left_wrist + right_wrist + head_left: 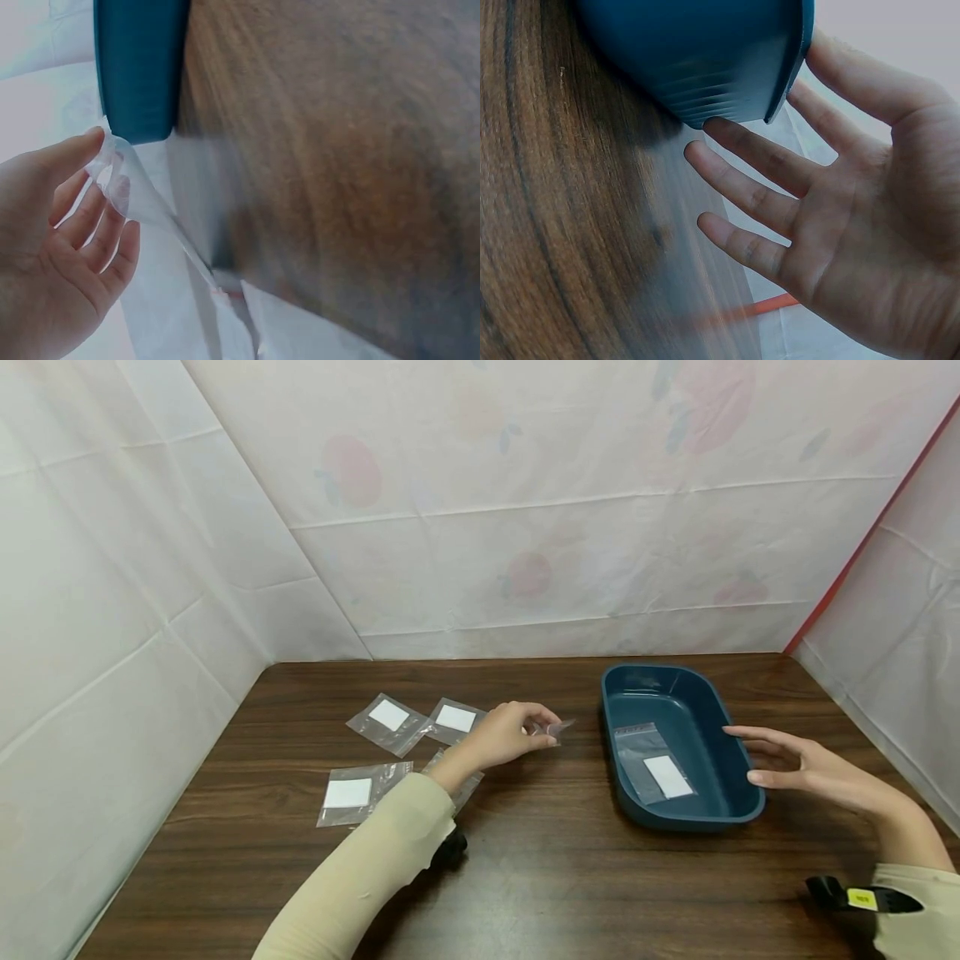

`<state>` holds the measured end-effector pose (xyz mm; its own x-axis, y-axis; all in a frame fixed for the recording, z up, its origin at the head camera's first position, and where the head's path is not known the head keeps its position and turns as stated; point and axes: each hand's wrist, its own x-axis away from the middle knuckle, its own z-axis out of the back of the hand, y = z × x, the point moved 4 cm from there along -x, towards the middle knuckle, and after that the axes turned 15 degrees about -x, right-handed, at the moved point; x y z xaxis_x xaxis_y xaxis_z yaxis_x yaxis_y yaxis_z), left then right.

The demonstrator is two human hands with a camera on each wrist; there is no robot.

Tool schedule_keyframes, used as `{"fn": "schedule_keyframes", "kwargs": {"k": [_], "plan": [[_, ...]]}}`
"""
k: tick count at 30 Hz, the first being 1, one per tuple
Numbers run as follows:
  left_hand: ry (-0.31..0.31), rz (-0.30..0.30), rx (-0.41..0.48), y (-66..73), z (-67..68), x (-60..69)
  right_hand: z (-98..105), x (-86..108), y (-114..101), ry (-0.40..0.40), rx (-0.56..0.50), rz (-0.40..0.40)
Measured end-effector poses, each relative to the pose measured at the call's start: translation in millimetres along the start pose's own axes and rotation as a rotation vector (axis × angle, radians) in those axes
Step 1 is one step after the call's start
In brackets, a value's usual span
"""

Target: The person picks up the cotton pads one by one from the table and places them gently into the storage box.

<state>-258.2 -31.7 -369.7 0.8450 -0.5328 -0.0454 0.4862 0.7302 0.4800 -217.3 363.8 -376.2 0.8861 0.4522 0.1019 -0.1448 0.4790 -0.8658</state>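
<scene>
The left hand (506,732) pinches a clear bag (561,727) beside the blue tray (708,752) near the table's (555,877) far right corner; the outspread right hand (821,768) touches the tray's rim. 1 bag (649,767) lies inside, 4 others (348,793) toward the left edge.

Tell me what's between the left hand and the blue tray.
In the head view, part of the held plastic bag, then bare brown tabletop.
</scene>
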Motion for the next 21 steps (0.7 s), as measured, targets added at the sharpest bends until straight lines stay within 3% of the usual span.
{"fn": "schedule_keyframes", "kwargs": {"k": [21], "plan": [[0.119, 0.000, -0.051, 22.7, 31.5, -1.9, 0.0, -0.9, 2.1, -0.008, -0.008, -0.006]]}}
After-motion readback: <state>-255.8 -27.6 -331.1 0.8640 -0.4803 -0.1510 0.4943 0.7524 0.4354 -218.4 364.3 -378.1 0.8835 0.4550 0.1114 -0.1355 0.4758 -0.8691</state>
